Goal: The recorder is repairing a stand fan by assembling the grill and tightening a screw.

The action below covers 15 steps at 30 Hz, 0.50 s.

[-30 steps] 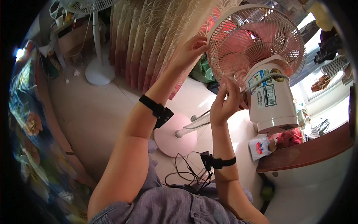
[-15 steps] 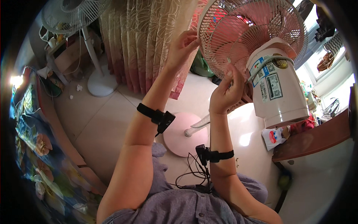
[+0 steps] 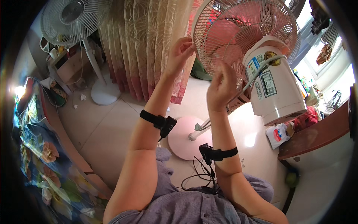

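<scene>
A pink-bladed standing fan [image 3: 238,48] with a wire grille leans in front of me, its white motor housing [image 3: 278,91] carrying labels and a grey cord. My left hand [image 3: 181,56] is at the left rim of the grille, thumb and fingers curled together at its edge. Close behind the wires, beside the housing, my right hand [image 3: 222,86] is closed, with thumb and fingertips drawn together. Whatever its fingers hold is blurred and too small to make out. Below stands the fan's round pink base [image 3: 182,143]. Black straps with small boxes circle both forearms.
A second white standing fan [image 3: 72,15] stands at the far left beside a patterned curtain [image 3: 145,56]. Flowered fabric [image 3: 48,156] covers the left side. On the right are a brown-edged table [image 3: 317,134] and a white bag [image 3: 276,135]. Black cables [image 3: 197,177] lie near my lap.
My right hand has turned, its thumb and fingers now drawn up differently behind the grille. A small pale thing seen at its fingertips no longer shows clearly. My left hand stays by the rim.
</scene>
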Available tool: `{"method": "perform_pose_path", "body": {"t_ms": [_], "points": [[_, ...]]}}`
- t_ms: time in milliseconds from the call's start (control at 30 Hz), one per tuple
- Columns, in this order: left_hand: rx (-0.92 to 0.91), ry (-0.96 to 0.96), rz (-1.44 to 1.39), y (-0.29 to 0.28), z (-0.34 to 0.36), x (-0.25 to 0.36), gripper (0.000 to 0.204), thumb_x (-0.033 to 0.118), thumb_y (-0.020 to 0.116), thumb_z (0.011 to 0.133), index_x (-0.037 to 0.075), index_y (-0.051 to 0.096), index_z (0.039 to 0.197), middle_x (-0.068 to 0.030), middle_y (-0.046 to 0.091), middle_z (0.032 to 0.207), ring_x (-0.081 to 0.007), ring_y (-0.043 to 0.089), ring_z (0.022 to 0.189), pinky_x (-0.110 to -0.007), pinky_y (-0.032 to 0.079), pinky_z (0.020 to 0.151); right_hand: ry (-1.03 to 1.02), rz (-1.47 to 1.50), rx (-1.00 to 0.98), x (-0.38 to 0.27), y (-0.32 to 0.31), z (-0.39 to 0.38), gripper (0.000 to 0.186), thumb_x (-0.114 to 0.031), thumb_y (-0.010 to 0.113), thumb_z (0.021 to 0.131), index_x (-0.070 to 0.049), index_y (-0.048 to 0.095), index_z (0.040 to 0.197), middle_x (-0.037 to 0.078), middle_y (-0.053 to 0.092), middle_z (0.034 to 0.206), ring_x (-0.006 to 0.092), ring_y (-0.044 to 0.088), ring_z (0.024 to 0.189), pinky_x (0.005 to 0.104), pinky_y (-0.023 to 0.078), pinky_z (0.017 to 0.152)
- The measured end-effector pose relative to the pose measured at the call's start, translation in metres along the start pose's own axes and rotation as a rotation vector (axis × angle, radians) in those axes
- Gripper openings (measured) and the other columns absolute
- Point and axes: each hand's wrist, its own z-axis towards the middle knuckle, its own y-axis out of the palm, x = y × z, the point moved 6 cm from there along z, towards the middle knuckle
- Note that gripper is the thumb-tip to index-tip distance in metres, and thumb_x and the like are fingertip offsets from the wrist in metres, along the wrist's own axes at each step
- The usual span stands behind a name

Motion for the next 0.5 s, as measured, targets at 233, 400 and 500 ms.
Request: {"method": "perform_pose_path", "body": {"t_ms": [233,400,500], "points": [[0.019,-0.003,-0.027,-0.002,0.000,-0.001,0.037,0.019,0.065,0.090,-0.001,0.052,0.118,-0.0087,0.064,0.098,-0.0142,0.060,0.091,-0.030,0.047,0.082,0.008,-0.074,0.095,-0.009,0.005,0.004,0.023,0.007,0.057,0.082,0.001,0.064,0.103,0.014,0.064,0.091,0.0290,0.061,0.082,0.0365,0.050,0.072],[0.004,0.014,-0.060,-0.002,0.000,-0.002,0.037,0.019,0.065,0.090,-0.001,0.052,0.119,-0.0088,0.064,0.097,-0.0137,0.060,0.090,-0.030,0.048,0.082,-0.058,-0.014,-0.043,-0.018,0.013,0.006,0.028,0.007,0.058,0.077,-0.002,0.063,0.103,0.014,0.063,0.090,0.0319,0.059,0.083,0.0388,0.048,0.074],[0.008,0.042,-0.050,-0.004,0.000,0.002,0.037,0.019,0.065,0.090,-0.001,0.053,0.118,-0.0091,0.064,0.097,-0.0135,0.060,0.089,-0.029,0.048,0.082,-0.070,0.010,0.086,-0.014,-0.003,0.011,0.026,0.007,0.056,0.080,-0.001,0.062,0.104,0.014,0.062,0.091,0.0310,0.058,0.082,0.0392,0.047,0.072]]}}
